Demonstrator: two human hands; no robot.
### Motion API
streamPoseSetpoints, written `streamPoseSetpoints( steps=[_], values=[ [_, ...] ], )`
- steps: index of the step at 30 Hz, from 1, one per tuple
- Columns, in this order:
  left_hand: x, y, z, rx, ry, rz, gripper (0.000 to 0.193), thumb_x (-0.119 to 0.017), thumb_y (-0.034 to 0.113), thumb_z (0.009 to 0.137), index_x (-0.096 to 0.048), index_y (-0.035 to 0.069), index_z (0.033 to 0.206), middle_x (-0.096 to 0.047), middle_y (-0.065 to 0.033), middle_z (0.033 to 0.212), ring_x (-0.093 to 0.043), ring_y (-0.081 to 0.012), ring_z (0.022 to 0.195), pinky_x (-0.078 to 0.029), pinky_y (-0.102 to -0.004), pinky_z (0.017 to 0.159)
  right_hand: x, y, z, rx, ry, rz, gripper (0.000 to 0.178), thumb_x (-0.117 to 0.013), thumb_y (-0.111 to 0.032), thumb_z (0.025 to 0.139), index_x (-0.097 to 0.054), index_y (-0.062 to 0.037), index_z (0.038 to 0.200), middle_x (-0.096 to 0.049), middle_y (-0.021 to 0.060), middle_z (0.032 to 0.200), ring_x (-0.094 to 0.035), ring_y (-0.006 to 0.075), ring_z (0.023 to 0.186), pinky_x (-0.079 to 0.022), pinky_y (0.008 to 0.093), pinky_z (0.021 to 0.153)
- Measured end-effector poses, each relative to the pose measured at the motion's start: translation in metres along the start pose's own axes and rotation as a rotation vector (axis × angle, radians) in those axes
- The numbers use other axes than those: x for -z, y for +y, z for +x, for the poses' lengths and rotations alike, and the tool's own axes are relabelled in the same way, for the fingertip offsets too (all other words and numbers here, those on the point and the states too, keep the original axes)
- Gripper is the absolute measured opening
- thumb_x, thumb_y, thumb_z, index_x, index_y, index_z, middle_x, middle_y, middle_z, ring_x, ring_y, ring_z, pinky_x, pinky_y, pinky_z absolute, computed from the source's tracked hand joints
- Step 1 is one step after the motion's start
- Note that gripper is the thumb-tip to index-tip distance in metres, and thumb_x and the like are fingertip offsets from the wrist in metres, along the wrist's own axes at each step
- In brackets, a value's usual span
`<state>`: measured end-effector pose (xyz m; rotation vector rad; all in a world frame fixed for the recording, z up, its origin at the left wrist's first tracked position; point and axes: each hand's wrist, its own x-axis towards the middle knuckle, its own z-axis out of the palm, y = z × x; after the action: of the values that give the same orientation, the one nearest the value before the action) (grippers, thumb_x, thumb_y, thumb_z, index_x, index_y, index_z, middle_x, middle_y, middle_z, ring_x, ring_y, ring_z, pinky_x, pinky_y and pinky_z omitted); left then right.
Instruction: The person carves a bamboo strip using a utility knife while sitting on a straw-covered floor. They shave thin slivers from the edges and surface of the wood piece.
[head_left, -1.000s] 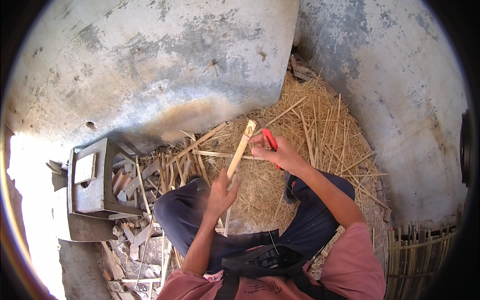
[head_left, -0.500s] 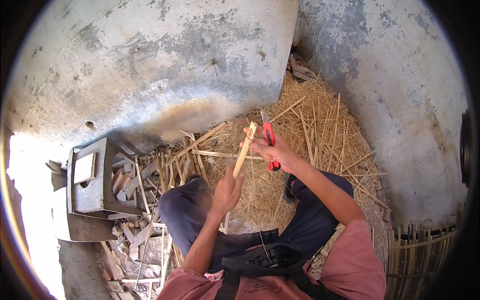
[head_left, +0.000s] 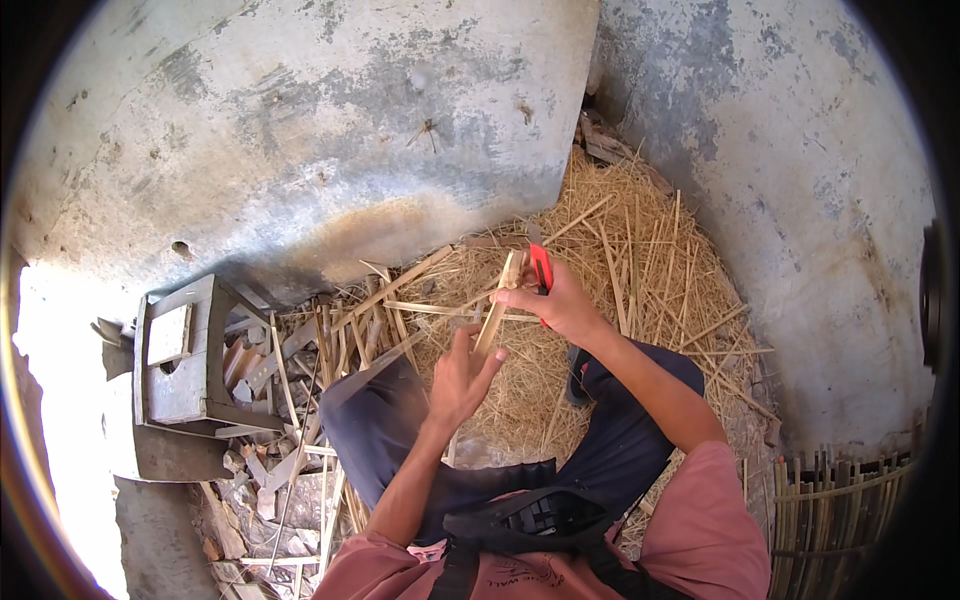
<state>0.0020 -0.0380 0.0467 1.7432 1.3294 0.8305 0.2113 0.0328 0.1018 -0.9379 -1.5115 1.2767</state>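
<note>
My right hand (head_left: 563,306) is closed around a red utility knife (head_left: 541,268), its blade pointing up and away from me. The same hand's thumb and fingers pinch a pale split-bamboo strip (head_left: 491,328) near its upper end. That strip slants down toward my left hand (head_left: 458,382). The left fingers and thumb are spread about its lower end, not closed on it; whether they touch it is hard to tell. Both hands are above my bent legs (head_left: 385,425) and the shavings.
Shavings and loose strips form a heap (head_left: 660,270) in the corner between two worn walls (head_left: 330,120). On the left, a wooden box-like frame (head_left: 180,385) lies among rubble (head_left: 265,490) and sticks. At the lower right stands a slatted bamboo fence or basket (head_left: 840,510).
My left fingers have opened away from the strip's lower end. My right hand has taken a pinch on the strip's upper part, and the knife has tilted slightly.
</note>
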Motion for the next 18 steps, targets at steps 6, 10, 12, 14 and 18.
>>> streamPoseSetpoints(
  steps=[6,10,12,14,18],
  values=[
    [-0.011,-0.024,0.004,-0.191,0.009,-0.591,0.082,-0.057,0.068,0.101,-0.047,-0.003,0.141,-0.069,-0.0148,0.103,-0.070,-0.0220,0.086,-0.056,-0.0374,0.079,-0.005,0.001,-0.006,-0.042,-0.027,-0.134,0.031,-0.087,-0.014,0.088,-0.070,-0.0017,0.112,-0.072,0.0011,0.091,-0.067,0.0089,0.082,-0.052,0.0260,0.075],
    [-0.004,-0.016,0.005,-0.125,-0.030,-0.785,0.099,-0.043,0.087,0.094,-0.046,-0.001,0.140,-0.066,-0.0153,0.105,-0.069,-0.0229,0.089,-0.056,-0.0378,0.083,-0.009,-0.007,-0.009,-0.072,-0.071,-0.175,0.033,-0.092,-0.023,0.082,-0.074,-0.0058,0.103,-0.070,-0.0033,0.086,-0.050,0.0033,0.067,-0.039,0.0245,0.061],
    [-0.004,-0.014,0.003,-0.136,0.021,-0.747,0.096,-0.041,0.085,0.095,-0.047,0.000,0.139,-0.066,-0.0150,0.107,-0.069,-0.0223,0.088,-0.056,-0.0369,0.083,-0.012,-0.014,-0.010,-0.103,-0.090,-0.206,0.034,-0.094,-0.026,0.080,-0.075,-0.0068,0.101,-0.069,-0.0044,0.085,-0.044,0.0019,0.062,-0.033,0.0244,0.057],
    [-0.003,-0.016,0.003,-0.158,0.025,-0.683,0.095,-0.037,0.084,0.098,-0.047,0.000,0.140,-0.066,-0.0141,0.109,-0.068,-0.0209,0.089,-0.055,-0.0361,0.083,-0.015,-0.018,-0.013,-0.138,-0.085,-0.233,0.032,-0.094,-0.025,0.080,-0.075,-0.0068,0.099,-0.068,-0.0053,0.082,-0.043,0.0014,0.060,-0.032,0.0243,0.055],
    [-0.003,-0.033,0.000,-0.085,-0.019,-0.528,0.093,-0.028,0.079,0.103,-0.049,0.000,0.146,-0.066,-0.0108,0.113,-0.066,-0.0176,0.096,-0.055,-0.0348,0.087,-0.017,0.001,-0.012,-0.103,-0.109,-0.148,0.032,-0.093,-0.025,0.081,-0.074,-0.0065,0.098,-0.066,-0.0055,0.081,-0.040,0.0008,0.056,-0.030,0.0245,0.053]
  ],
)
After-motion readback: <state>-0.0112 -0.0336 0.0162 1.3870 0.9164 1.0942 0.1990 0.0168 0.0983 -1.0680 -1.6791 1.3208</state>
